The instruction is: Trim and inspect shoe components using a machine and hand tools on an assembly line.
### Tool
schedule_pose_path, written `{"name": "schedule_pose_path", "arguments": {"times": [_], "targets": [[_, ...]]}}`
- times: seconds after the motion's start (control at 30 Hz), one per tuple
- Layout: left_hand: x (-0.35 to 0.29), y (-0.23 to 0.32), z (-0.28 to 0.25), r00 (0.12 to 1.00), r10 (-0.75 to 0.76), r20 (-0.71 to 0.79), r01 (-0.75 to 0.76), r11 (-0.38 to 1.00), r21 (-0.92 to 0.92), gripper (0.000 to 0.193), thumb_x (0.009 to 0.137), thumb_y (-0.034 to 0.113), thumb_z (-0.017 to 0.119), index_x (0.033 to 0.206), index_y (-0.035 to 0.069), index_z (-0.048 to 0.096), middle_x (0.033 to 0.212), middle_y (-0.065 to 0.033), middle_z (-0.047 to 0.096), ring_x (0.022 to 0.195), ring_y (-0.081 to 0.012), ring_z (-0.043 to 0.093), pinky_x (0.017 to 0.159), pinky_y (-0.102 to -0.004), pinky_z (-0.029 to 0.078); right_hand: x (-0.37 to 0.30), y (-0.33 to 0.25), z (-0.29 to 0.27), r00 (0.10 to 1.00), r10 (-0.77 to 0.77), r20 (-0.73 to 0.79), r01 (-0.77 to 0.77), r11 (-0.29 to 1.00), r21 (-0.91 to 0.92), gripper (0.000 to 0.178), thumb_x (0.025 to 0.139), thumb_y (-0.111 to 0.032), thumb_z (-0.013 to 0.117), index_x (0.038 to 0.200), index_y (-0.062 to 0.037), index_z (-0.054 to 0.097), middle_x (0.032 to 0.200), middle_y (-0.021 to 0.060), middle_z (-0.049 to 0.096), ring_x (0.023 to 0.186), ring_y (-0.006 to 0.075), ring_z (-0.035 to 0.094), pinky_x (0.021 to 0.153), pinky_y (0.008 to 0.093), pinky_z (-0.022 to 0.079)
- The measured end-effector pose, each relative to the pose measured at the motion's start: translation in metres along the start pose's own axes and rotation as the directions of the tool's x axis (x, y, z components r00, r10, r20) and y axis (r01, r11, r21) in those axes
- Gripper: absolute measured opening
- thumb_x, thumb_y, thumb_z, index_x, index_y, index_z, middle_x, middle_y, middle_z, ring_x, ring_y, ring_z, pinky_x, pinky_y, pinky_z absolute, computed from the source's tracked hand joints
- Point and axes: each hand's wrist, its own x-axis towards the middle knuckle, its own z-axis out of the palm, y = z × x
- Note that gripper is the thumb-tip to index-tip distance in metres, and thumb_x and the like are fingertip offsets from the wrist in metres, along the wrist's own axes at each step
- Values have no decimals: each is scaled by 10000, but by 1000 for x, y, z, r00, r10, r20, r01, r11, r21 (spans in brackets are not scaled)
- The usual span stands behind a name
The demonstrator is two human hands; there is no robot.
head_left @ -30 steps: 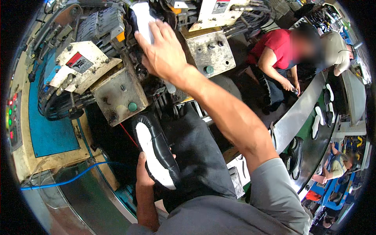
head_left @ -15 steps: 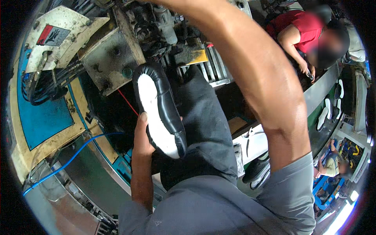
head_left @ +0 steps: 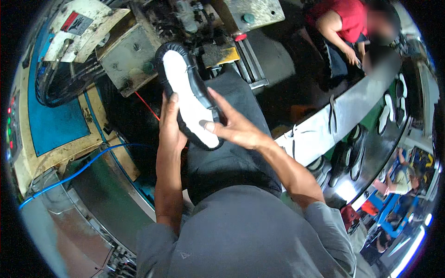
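A black shoe upper with a white bottom is tilted upright in front of me, its white underside toward me and its toe pointing away. My left hand grips it along the left side near the heel, thumb on the edge of the white bottom. On the other side, my right hand holds the heel end, with its thumb pressed onto the white surface and fingers along the black side. The fingers behind the upper are partly hidden.
A grimy machine with a yellow-edged block stands ahead. On the left are a blue panel and a blue hose. Along the right runs a bench near several shoes. A person in red works beyond it.
My right arm has come down from the machine ahead, and its hand now grips the heel end of the shoe upper. The upper sits slightly higher in view.
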Motion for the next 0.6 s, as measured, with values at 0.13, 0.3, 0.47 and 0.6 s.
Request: {"name": "schedule_pose_path", "arguments": {"times": [0.13, 0.3, 0.47, 0.6], "targets": [[-34, -38, 12, 970, 74, 230, -88, 995, 49, 791, 1100, 321, 640, 1738, 87, 236, 1653, -162, 443, 1487, -306, 491, 1242, -468, 410, -33, 12, 16, 986, 51, -159, 8, 936, 351, 1169, 945, -387, 885, 1751, -18, 124, 1753, 266, 274, 1605, 324, 322, 1303, 450, 332], [-60, -79, 34, 977, 92, 191, -116, 986, 120, 719, 1087, 271, 623, 1695, 83, 290, 1574, -152, 513, 1430, -310, 542, 1224, -499, 438, -74, 27, -7, 989, 69, -127, -16, 927, 375, 1165, 926, -373, 905, 1756, -46, 155, 1733, 248, 334, 1566, 305, 390, 1290, 432, 357], [-22, -83, -89, 993, 118, -25, -111, 972, 205, 850, 1008, 164, 673, 1742, 117, 247, 1577, -218, 525, 1419, -337, 560, 1232, -495, 436, -120, 17, -57, 987, -16, 162, 47, 982, -185, 1038, 908, -375, 905, 1740, -173, 318, 1720, 211, 423, 1582, 361, 414, 1315, 448, 337], [-95, -52, 12, 972, 117, 203, -169, 951, 259, 827, 913, 175, 727, 1679, 83, 431, 1516, -213, 588, 1351, -316, 613, 1218, -467, 439, -161, 43, -100, 993, -85, 87, 116, 883, -454, 852, 877, -246, 910, 1626, -120, 524, 1586, 196, 598, 1445, 387, 585, 1211, 488, 473]]}}
